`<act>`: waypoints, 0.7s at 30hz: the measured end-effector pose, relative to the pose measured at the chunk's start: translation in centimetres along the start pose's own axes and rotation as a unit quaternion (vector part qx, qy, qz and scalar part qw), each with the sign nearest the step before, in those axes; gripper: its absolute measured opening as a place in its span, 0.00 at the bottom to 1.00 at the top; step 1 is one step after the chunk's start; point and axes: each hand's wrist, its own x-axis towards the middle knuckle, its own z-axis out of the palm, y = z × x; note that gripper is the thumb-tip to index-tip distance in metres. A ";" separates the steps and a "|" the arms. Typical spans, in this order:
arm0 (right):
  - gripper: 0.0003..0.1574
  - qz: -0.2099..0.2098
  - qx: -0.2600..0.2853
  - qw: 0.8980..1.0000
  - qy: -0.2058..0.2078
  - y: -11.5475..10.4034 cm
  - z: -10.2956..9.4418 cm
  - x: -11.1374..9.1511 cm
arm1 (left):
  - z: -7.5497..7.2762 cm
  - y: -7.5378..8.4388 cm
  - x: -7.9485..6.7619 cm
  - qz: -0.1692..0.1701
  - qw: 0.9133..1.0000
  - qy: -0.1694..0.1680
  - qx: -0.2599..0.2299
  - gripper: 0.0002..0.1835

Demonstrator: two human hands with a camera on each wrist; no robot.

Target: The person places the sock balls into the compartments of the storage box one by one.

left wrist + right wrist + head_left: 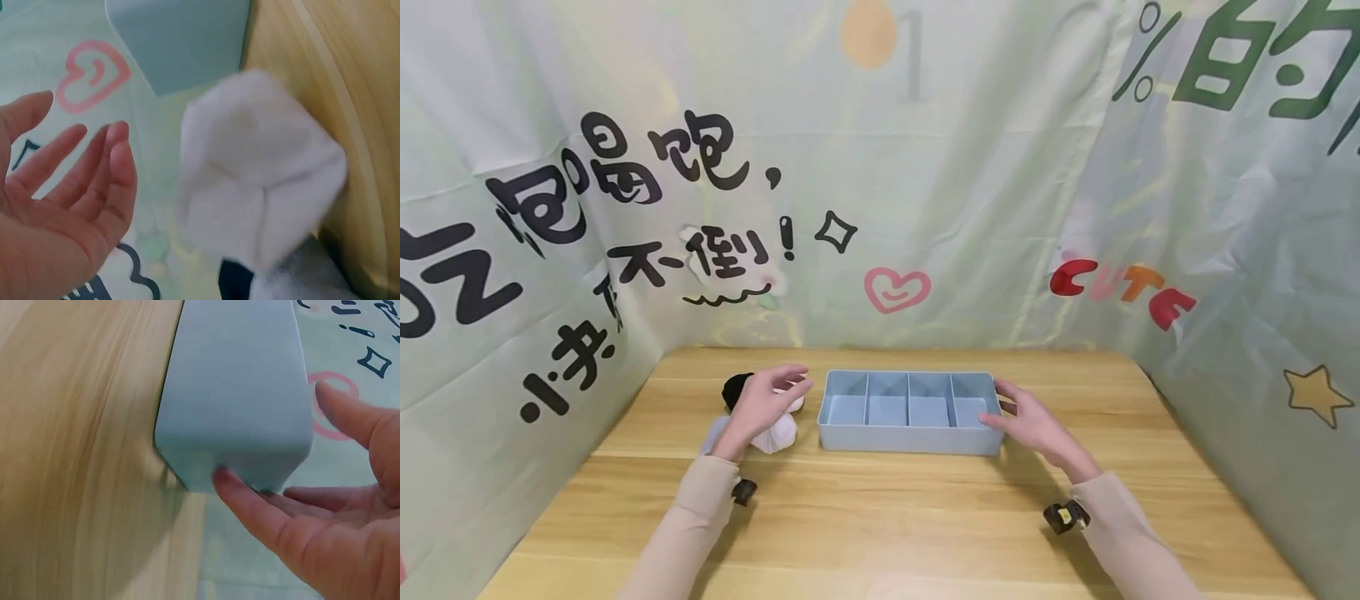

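Note:
A light blue box (910,440) with several compartments lies lengthwise across the table. My right hand (1033,425) is at its right end, fingers spread. In the right wrist view, a fingertip (225,477) is right at the end wall of the box, with the thumb (350,412) held apart. To the left of the box, my left hand (765,404) hovers with relaxed fingers and holds nothing. Beneath and beside it lie bundled cloth pieces: a white bundle (777,435), a black bundle (736,392) and a grey one (713,435), partly hidden by the hand and wrist.
The wooden table (895,517) reaches back to a printed fabric curtain (970,208), which also hangs on both sides. Each wrist carries a small black device, such as the wrist camera (1066,517) on the right.

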 end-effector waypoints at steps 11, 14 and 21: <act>0.58 -0.012 0.040 0.998 -0.040 1.1 -0.6 -0.1 | -2.6 -2.7 -0.4 -0.064 0.988 -0.022 -0.141 0.26; 0.58 -0.016 0.041 0.998 -0.045 1.2 -0.5 -0.1 | -3.7 -3.5 -0.9 -0.067 0.988 -0.024 -0.138 0.26; 0.58 -0.009 0.061 0.997 -0.043 1.5 -0.5 -0.5 | -5.0 -5.0 -1.9 -0.061 0.986 -0.027 -0.153 0.27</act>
